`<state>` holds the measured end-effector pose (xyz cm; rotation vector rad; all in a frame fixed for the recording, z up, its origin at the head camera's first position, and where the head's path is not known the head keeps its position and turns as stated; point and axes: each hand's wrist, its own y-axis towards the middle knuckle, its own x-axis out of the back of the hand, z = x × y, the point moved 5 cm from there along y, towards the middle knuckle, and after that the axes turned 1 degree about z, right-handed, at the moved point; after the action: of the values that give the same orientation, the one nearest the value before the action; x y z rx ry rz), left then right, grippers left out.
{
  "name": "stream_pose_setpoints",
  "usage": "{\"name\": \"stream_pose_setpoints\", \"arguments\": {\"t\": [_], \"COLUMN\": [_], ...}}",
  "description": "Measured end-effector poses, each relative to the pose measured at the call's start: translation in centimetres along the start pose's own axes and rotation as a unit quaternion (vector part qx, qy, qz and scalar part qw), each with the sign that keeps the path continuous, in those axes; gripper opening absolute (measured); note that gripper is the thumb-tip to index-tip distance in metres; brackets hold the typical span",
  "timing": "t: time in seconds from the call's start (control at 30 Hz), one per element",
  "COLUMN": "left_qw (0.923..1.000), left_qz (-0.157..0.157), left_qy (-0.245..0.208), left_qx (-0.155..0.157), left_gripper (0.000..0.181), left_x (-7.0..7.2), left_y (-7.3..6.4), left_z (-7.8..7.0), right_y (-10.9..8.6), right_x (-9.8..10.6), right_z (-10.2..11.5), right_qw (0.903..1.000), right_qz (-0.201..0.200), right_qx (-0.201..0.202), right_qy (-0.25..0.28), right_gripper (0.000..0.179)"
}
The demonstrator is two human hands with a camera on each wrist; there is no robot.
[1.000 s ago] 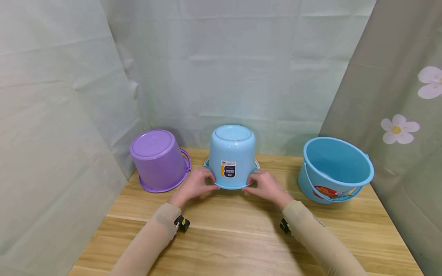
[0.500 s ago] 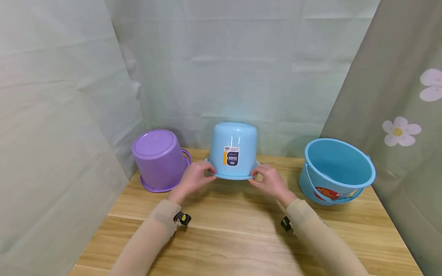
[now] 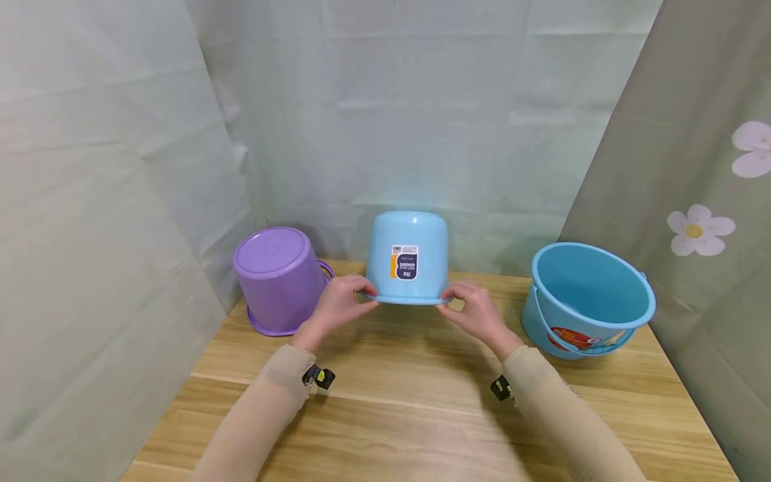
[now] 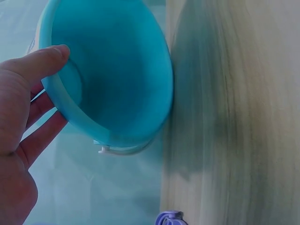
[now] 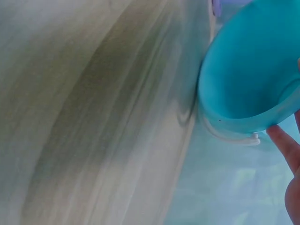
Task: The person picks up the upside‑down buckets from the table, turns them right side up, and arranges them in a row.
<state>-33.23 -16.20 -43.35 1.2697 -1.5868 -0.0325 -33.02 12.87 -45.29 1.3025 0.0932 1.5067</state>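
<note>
A light blue bucket (image 3: 408,231) with a printed label is upside down at the middle back of the table. Its near rim is raised and the bucket tips backward, so the wrist views look into its hollow. My left hand (image 3: 340,304) pinches the rim at the left, thumb (image 4: 49,58) inside and fingers outside. On the right side, my right hand (image 3: 474,311) pinches the same rim between thumb and fingers. The far rim appears to touch the wooden table (image 3: 391,415). In the left wrist view, part of a pale handle (image 4: 122,151) shows beside the rim.
To the left, a purple bucket (image 3: 280,288) stands upside down against the cloth wall. Another blue bucket (image 3: 554,314), with a red label, is upright at the right, its handle hanging in front. Pale cloth (image 3: 434,120) hangs behind the table.
Both hands have raised the middle bucket's near rim, tipping its base backward toward the cloth. The label now faces me more directly. Neither side bucket has moved on the table.
</note>
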Motion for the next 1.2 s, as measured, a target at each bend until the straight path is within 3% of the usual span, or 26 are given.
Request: {"name": "stream_pose_setpoints", "arguments": {"t": [0.67,1.0,1.2], "left_qw": [0.9987,0.9954,0.988], "left_qz": [-0.025,-0.026,-0.014], "left_qy": [-0.042,-0.09,-0.131], "left_qx": [-0.015,0.02,0.081], "left_gripper": [0.019,0.016,0.015], "left_x": [1.8,2.9,3.4], "left_y": [1.8,3.2,4.1], "left_z": [-1.9,-3.1,-3.7], "right_y": [1.6,2.9,3.5], "right_x": [2.9,5.6,7.0], "right_z": [1.4,2.7,2.9], "right_qw": [0.9993,0.9994,0.9988], "right_qz": [-0.028,-0.031,-0.031], "right_qx": [-0.012,-0.005,-0.025], "right_qy": [0.024,0.016,0.031], "right_gripper": [0.02,0.021,0.021]}}
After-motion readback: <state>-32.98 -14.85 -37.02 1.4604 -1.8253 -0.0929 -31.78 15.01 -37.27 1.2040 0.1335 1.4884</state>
